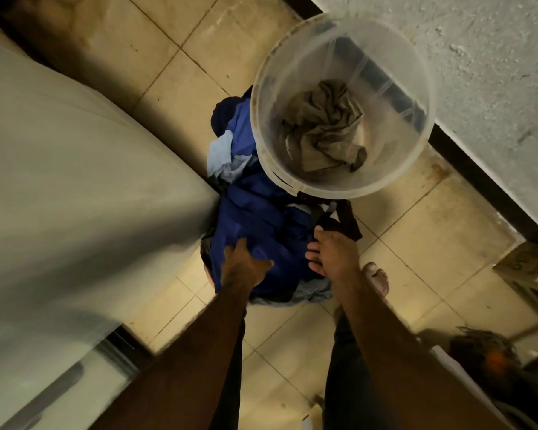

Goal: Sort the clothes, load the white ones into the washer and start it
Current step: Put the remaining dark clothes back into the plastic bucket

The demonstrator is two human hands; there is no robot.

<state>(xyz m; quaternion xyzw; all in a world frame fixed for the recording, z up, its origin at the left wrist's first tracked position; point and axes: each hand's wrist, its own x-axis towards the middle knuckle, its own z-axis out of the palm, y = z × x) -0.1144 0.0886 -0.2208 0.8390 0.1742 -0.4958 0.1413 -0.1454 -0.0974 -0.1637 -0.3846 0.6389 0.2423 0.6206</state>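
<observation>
A heap of clothes (261, 212) lies on the tiled floor, mostly dark blue, with a pale blue piece (222, 156) at its far left and a dark piece (345, 221) at its right. My left hand (243, 265) reaches into the blue cloth at the near left, fingers buried in the folds. My right hand (330, 252) pinches the dark piece at the heap's right side. A clear plastic bucket (416, 97) stands just beyond the heap and holds a crumpled grey-beige garment (323, 131). The white washer (75, 169) fills the left side.
A rough white wall (494, 72) with a dark skirting runs along the right. My bare foot (378, 279) stands right of the heap. A cardboard box (528, 274) and dark clutter (485, 355) sit at the lower right. Bare tiles (156, 72) lie beyond the heap.
</observation>
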